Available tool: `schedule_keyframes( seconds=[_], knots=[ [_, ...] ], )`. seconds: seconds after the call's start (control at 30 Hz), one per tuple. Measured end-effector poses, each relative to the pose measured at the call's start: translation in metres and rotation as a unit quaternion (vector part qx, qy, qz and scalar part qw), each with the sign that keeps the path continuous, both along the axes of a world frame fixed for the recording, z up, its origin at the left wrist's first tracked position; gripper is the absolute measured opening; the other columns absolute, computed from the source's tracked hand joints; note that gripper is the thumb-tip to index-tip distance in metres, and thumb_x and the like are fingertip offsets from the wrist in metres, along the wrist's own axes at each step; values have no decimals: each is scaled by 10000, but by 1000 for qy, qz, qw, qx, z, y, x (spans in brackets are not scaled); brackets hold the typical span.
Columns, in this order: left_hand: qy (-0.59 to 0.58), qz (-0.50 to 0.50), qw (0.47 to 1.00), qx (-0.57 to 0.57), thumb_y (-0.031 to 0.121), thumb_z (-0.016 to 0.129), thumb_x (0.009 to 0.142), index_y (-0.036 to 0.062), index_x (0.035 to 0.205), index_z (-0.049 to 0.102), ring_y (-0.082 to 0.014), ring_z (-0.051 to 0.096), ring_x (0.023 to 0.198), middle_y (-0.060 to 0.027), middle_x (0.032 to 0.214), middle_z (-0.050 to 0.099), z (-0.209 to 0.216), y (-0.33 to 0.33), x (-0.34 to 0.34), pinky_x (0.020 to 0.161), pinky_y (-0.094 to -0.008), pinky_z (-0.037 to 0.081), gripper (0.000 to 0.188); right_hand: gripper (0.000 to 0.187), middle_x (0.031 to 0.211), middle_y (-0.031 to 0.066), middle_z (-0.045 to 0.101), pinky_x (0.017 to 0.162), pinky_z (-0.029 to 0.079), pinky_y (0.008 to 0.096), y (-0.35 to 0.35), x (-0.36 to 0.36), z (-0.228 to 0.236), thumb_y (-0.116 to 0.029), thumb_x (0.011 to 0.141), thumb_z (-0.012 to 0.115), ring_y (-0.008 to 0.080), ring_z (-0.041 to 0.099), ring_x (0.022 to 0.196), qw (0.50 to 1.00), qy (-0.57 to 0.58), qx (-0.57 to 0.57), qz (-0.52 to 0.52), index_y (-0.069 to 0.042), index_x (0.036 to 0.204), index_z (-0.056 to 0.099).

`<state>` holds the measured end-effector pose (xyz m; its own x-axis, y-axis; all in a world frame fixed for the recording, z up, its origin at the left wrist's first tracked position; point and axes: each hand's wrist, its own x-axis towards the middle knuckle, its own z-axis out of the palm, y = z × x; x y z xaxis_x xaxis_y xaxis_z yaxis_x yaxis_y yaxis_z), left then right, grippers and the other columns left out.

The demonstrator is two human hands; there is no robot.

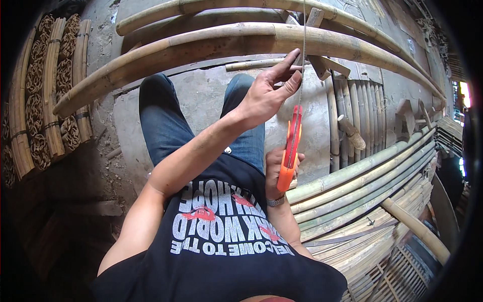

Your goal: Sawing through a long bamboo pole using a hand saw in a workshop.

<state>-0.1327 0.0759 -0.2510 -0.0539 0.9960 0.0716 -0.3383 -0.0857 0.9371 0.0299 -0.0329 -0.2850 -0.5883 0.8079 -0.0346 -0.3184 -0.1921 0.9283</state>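
My right hand (274, 168), with a watch at its wrist, is wrapped round the orange and red handle of a hand saw (290, 156). The saw's thin blade points away from me and crosses over a thick bamboo pole (211, 40), seen nearly edge-on. My left hand (264, 95) reaches across from the left, just short of the pole. Its thumb and forefinger are stretched out and apart beside the blade; whether they touch it I cannot tell. The other left fingers are partly hidden.
Behind lies a second bamboo pole (196, 6); wooden supports (327, 66) stand under the poles. Bundled bamboo strips (53, 90) are at the left. Several long poles (362, 176) and split strips (352, 251) lie to the right, with a short bamboo piece (352, 132) nearby.
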Motion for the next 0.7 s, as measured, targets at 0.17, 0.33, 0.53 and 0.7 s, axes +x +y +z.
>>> schedule_keyframes(
  seconds=[0.17, 0.33, 0.53, 0.7],
  knots=[
    [-42, 6, 999, 10, 328, 668, 1014, 129, 1610, 360, -87, 608, 1104, -43, 1257, 624, 10, 2, 3, 1015, -260, 516, 700, 138, 646, -42, 569, 414, 324, 227, -8, -11, 10, -34, 886, 655, 38, 498, 488, 999, 45, -12, 24, -130, 791, 628],
    [-43, 14, 999, 31, 326, 699, 994, 126, 1604, 371, -77, 618, 1061, -41, 1252, 612, 16, 5, 1, 984, -241, 527, 721, 186, 637, -69, 535, 417, 280, 219, -5, -15, 20, -27, 891, 630, 12, 465, 494, 997, 69, 1, 33, -164, 772, 591],
    [-46, 16, 998, 37, 320, 700, 995, 119, 1602, 374, -74, 619, 1053, -39, 1237, 619, 15, 6, 3, 972, -232, 525, 718, 173, 527, 36, 534, 412, 472, 267, -2, -16, 17, -98, 847, 638, 126, 526, 414, 996, 76, 15, 44, -98, 699, 548],
    [-44, 13, 999, 26, 319, 689, 1003, 113, 1601, 375, -81, 620, 1051, -33, 1229, 622, 13, 6, 2, 987, -243, 522, 706, 220, 524, 29, 525, 407, 463, 273, -3, -14, 7, -112, 837, 640, 126, 526, 412, 997, 68, 26, 40, -115, 661, 509]
  ],
)
